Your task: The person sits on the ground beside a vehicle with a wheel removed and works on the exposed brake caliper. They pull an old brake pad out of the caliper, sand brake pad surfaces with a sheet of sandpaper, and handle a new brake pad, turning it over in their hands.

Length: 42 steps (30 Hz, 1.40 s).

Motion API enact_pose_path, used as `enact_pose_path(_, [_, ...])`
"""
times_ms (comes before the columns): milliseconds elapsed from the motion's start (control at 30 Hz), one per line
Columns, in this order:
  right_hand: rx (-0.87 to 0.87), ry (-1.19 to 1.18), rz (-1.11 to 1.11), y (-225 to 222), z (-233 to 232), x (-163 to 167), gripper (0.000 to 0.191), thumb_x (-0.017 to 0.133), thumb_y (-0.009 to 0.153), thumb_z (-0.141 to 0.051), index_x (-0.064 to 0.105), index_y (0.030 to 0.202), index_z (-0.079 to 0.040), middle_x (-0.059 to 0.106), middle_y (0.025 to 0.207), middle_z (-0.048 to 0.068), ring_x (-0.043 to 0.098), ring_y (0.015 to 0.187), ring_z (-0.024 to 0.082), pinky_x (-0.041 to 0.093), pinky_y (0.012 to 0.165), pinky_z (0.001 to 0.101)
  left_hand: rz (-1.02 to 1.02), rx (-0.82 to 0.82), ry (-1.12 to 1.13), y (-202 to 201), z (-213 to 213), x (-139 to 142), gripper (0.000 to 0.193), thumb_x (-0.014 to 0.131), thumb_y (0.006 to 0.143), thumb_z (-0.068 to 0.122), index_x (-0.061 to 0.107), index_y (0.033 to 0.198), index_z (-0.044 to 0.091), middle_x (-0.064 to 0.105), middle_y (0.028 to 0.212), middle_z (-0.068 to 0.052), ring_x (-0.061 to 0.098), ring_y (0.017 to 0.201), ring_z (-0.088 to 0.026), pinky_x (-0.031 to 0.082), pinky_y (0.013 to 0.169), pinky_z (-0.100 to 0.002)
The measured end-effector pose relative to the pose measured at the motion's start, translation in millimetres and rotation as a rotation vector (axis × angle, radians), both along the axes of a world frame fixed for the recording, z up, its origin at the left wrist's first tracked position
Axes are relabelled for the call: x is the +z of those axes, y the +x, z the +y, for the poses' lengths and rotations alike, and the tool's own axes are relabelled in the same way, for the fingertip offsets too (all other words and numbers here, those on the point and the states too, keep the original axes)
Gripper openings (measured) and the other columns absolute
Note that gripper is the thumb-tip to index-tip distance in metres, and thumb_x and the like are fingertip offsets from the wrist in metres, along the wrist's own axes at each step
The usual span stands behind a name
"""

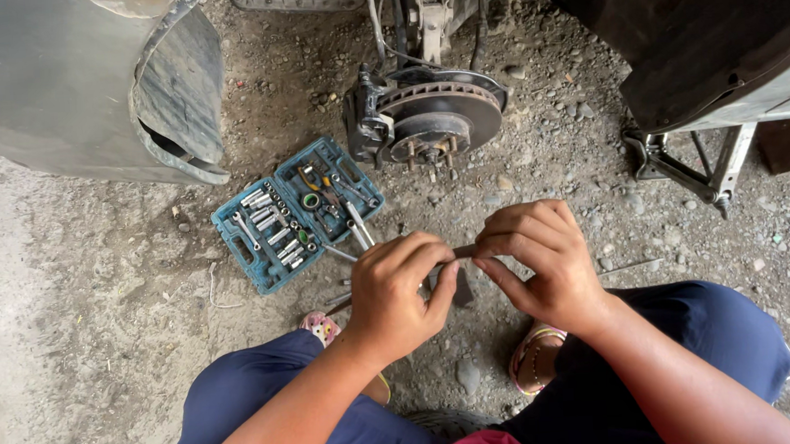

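Dark small part (462, 252) (mostly hidden) pinched between left hand (399, 289), right hand (541, 259).

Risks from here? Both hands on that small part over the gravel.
1. The small dark part is pinched only by the fingertips of the left hand and right hand; if it slips, it may be hard to find in the loose gravel.
2. The open blue socket case lies on the dirt, so grit may get into the sockets.
3. The car seems to rest on a scissor jack standing on gravel, possibly unstable.
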State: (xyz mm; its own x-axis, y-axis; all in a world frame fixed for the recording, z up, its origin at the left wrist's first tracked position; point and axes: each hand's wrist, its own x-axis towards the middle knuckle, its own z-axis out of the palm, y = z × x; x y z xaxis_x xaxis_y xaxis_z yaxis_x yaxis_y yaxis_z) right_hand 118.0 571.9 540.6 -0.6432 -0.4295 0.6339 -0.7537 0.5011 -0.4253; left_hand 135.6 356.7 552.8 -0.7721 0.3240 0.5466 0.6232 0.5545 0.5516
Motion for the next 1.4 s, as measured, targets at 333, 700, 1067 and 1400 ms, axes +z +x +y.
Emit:
enact_pose_path(333, [-0.001, -0.069, -0.029, 1, -5, -3, 0.024, 0.084, 0.078, -0.011, 0.071, 0.098, -0.010, 0.071, 0.102, 0.004, 0.069, 0.103, 0.023, 0.044, 0.088, 0.0374, -0.010, -0.028, 0.004, 0, -2, -4, 0.008, 0.073, 0.092, 0.010, 0.066, 0.090, 0.006, 0.070, 0.091, -0.006, 0.072, 0.080, -0.025, 0.054, 0.071, -0.039])
enact_pose_path(700, [-0.046, -0.180, -0.157, -2, -10, -9, 0.029, 0.082, 0.080, -0.006, 0.070, 0.106, -0.005, 0.071, 0.106, 0.008, 0.068, 0.102, 0.028, 0.049, 0.091, 0.0382, -0.029, -0.002, 0.060, 3, -11, -2, 0.007, 0.071, 0.092, 0.010, 0.066, 0.092, 0.005, 0.069, 0.091, -0.007, 0.071, 0.078, -0.026, 0.053, 0.069, -0.039])
enact_pose_path(1067, [0.045, -0.196, -0.161, 1, -21, -2, 0.017, 0.079, 0.083, -0.006, 0.067, 0.094, -0.007, 0.072, 0.102, 0.007, 0.069, 0.101, 0.025, 0.049, 0.091, 0.0375, -0.080, 0.047, 0.091, 6, -20, 1, 0.010, 0.073, 0.090, 0.013, 0.066, 0.091, 0.006, 0.068, 0.090, -0.006, 0.071, 0.079, -0.025, 0.055, 0.070, -0.037])
enact_pose_path(1400, [0.035, -0.194, -0.172, 7, -28, 6, 0.017, 0.081, 0.080, -0.007, 0.068, 0.092, -0.009, 0.073, 0.096, 0.004, 0.071, 0.097, 0.024, 0.049, 0.087, 0.0355, -0.064, -0.010, 0.045, 8, -18, 6, 0.007, 0.072, 0.094, 0.013, 0.067, 0.093, 0.007, 0.070, 0.093, -0.004, 0.071, 0.076, -0.023, 0.053, 0.069, -0.037])
